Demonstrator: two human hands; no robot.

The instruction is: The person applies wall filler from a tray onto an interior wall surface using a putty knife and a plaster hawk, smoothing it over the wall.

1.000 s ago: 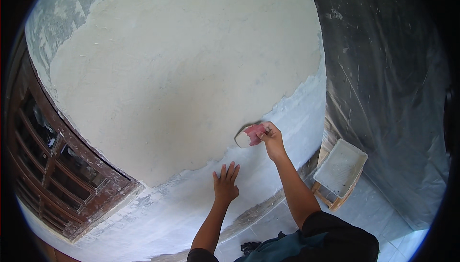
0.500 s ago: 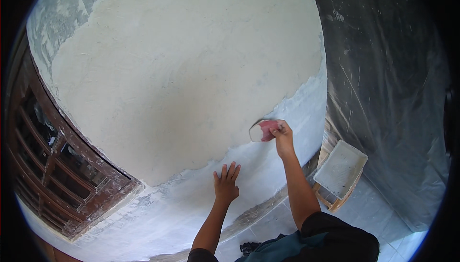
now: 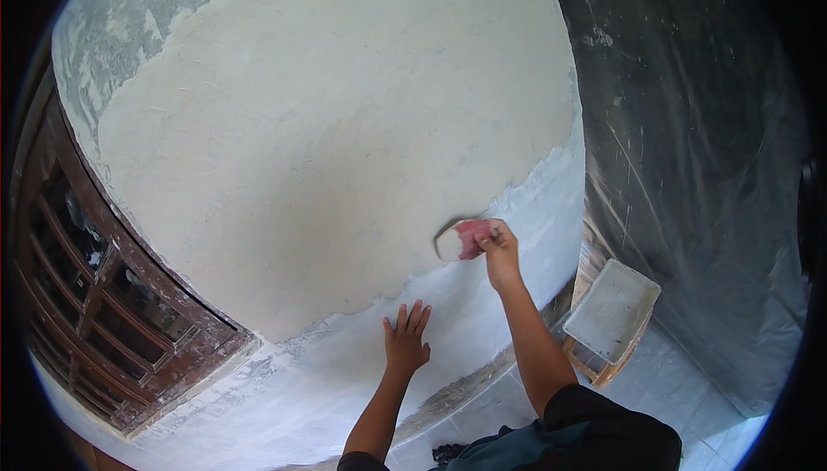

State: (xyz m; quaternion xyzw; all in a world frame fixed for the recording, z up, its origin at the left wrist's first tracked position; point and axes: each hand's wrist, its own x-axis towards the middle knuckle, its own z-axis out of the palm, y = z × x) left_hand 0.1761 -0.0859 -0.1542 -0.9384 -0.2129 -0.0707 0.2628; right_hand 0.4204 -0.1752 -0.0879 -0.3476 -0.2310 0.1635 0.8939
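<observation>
My right hand [image 3: 500, 251] is closed around a flat putty scraper [image 3: 460, 239], red at the grip and smeared whitish over its blade. The scraper lies against the wall [image 3: 345, 152], near where a cream-coloured plaster coat meets a paler, bluish-white lower band. Lower and to the left, my left hand [image 3: 407, 340] rests palm-down on that pale band with its fingers spread, just under the ragged edge of the coat. It holds nothing.
A brown wooden window frame [image 3: 129, 316] with panes borders the wall at left. On the right hangs a dusty plastic sheet [image 3: 689, 126]. A whitish tray [image 3: 613, 309] sits on a small wooden stand [image 3: 610, 374] above the tiled floor [image 3: 491, 405].
My right hand and the scraper have moved slightly left and down along the wall. My left hand stays on the wall, fingers spread. The view has shifted a little.
</observation>
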